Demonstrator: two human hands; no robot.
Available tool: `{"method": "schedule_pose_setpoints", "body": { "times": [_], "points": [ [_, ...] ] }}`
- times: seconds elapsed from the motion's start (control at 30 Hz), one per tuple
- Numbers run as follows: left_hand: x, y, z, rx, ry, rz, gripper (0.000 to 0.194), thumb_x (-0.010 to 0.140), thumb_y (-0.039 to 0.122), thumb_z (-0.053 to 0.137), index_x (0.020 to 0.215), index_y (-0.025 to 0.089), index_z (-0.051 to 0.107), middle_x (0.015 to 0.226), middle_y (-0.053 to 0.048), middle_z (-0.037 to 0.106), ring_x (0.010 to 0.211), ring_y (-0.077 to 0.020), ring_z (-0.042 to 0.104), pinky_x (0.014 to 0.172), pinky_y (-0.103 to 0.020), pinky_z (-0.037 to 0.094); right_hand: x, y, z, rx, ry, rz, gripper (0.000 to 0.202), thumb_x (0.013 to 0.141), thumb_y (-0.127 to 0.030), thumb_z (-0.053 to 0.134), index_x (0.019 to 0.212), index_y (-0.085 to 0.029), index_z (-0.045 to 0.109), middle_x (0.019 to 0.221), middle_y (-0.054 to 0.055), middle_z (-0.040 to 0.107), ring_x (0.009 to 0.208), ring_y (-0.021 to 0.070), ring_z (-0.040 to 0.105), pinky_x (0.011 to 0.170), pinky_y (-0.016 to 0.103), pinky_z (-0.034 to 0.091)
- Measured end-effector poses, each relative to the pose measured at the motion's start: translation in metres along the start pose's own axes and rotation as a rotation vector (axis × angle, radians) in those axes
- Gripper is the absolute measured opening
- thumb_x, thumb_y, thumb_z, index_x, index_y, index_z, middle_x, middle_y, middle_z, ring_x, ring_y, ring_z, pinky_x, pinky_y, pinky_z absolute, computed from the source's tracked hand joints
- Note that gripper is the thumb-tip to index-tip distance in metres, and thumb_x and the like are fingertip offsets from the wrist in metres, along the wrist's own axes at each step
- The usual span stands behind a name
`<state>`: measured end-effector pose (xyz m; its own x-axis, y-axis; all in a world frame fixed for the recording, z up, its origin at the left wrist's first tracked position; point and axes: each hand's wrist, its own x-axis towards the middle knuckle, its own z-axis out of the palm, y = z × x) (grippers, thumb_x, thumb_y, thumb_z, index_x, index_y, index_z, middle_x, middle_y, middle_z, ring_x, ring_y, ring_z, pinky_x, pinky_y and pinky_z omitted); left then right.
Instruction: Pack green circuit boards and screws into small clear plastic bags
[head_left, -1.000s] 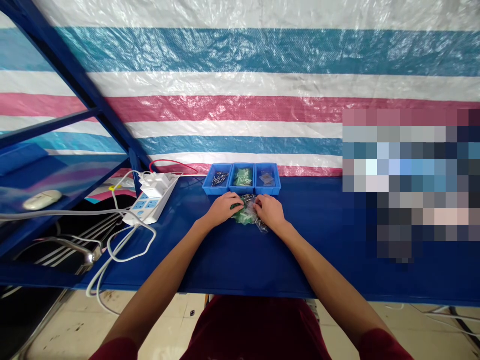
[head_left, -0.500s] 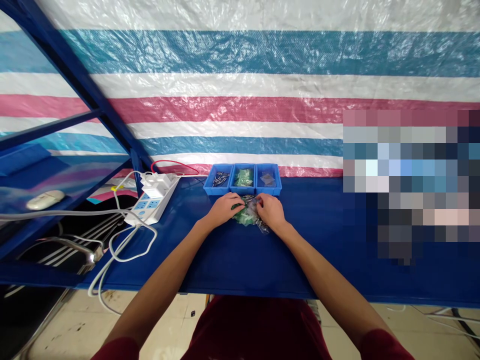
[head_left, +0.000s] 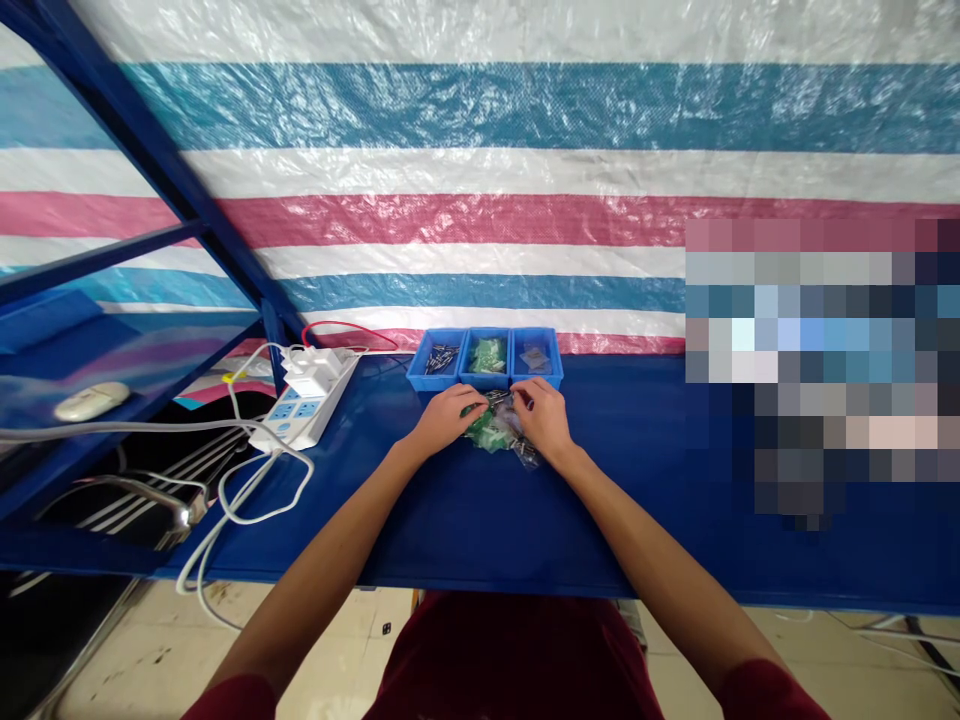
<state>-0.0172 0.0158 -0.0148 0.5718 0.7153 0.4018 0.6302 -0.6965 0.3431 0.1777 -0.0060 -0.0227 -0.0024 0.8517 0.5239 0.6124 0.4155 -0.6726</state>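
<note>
Toward the smooth blue bench's (head_left: 487,530) far edge, the left hand (head_left: 448,417) and right hand (head_left: 545,420) touch crumpled green-and-clear plastic bags (head_left: 491,436); I cannot tell either grip's closure.

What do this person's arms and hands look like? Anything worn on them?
Short, dark red sleeves, matching the shirt, leave both forearms bare. The left hand and right hand are bare too: no glove, watch or bracelet shows.

A crumpled green packet (head_left: 489,435) lies beside a clear plastic bag (head_left: 527,455).
</note>
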Motion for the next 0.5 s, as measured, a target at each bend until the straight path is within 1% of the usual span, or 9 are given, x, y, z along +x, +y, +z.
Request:
{"method": "schedule_pose_setpoints", "body": {
  "times": [0.03,0.1,0.17,0.27,0.37,0.5],
  "points": [
    [0.000,0.001,-0.001,-0.013,0.039,-0.012,0.029,0.092,0.034,0.045,0.093,0.018,0.069,0.093,-0.006,0.069,0.091,-0.0200,0.062,0.085,-0.032,0.047,0.000,-0.002,-0.001,0.078,0.028,0.007,0.022,0.082,-0.020,0.047,0.087,-0.017,0.069,0.087,0.007,0.067,0.069,0.0164,0.060,0.070,0.029,0.049],
    [0.000,0.005,-0.002,-0.055,0.124,-0.039,0.028,0.092,0.036,0.046,0.098,0.019,0.068,0.096,-0.007,0.069,0.092,-0.0198,0.062,0.085,-0.032,0.047,0.000,-0.005,-0.003,0.269,0.050,0.066,0.020,0.083,-0.026,0.051,0.086,-0.018,0.069,0.083,0.006,0.068,0.065,0.0157,0.061,0.067,0.029,0.050],
    [0.001,0.008,-0.004,-0.121,0.204,-0.061,0.028,0.090,0.037,0.050,0.101,0.019,0.067,0.095,-0.006,0.069,0.089,-0.0189,0.063,0.083,-0.031,0.049,-0.001,-0.007,-0.002,0.467,0.026,0.161,0.018,0.081,-0.031,0.056,0.086,-0.019,0.069,0.076,0.004,0.069,0.059,0.0154,0.062,0.062,0.029,0.051],
    [0.001,0.012,-0.006,-0.204,0.288,-0.070,0.024,0.088,0.036,0.055,0.094,0.018,0.069,0.088,-0.006,0.070,0.082,-0.0176,0.064,0.076,-0.029,0.050,-0.001,-0.008,0.000,0.664,-0.036,0.271,0.020,0.076,-0.036,0.063,0.084,-0.018,0.069,0.062,0.002,0.066,0.054,0.0161,0.061,0.056,0.028,0.051],
    [0.001,0.015,-0.007,-0.246,0.308,-0.069,0.021,0.086,0.034,0.058,0.083,0.017,0.070,0.083,-0.006,0.071,0.076,-0.0164,0.063,0.069,-0.027,0.050,-0.001,-0.008,0.002,0.744,-0.040,0.321,0.021,0.073,-0.037,0.067,0.080,-0.017,0.068,0.057,0.001,0.065,0.052,0.0160,0.060,0.054,0.028,0.050],
    [0.001,0.018,-0.008,-0.271,0.296,-0.056,0.023,0.085,0.036,0.059,0.079,0.017,0.070,0.078,-0.005,0.070,0.070,-0.0154,0.062,0.063,-0.026,0.049,0.001,-0.009,0.002,0.778,0.016,0.343,0.021,0.071,-0.037,0.068,0.079,-0.017,0.068,0.056,0.000,0.065,0.051,0.0157,0.060,0.054,0.028,0.050]
  ]
}}
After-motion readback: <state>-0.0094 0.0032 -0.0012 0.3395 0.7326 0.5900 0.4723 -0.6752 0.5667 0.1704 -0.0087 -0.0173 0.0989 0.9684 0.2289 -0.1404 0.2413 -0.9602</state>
